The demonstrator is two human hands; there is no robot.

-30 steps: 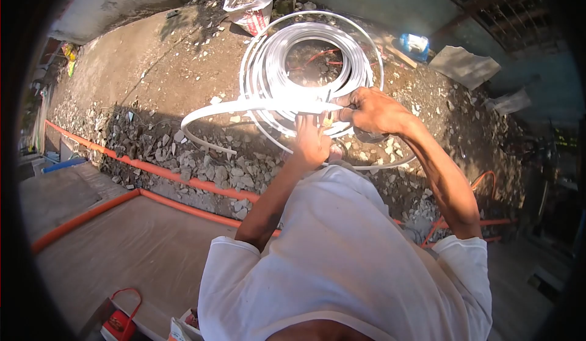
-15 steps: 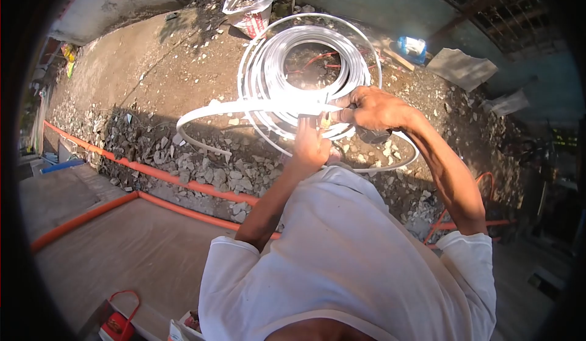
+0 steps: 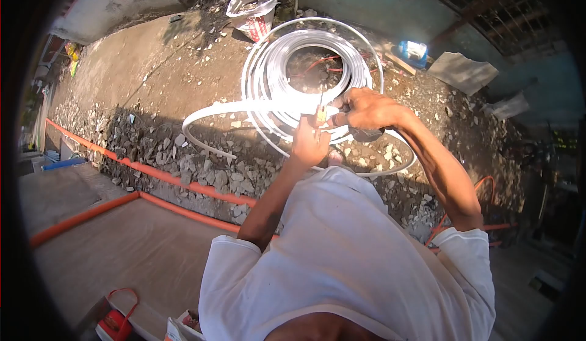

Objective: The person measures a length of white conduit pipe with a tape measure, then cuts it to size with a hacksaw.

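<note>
The left hand [image 3: 310, 147] is grasping white tubing [image 3: 238, 107] while the curled right hand [image 3: 371, 110], its hold unclear, is working beside a yellowish piece [image 3: 321, 116].

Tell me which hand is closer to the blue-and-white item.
Right: the right hand is on the near side of the blue-and-white item; the left hand is farther back and left.
</note>
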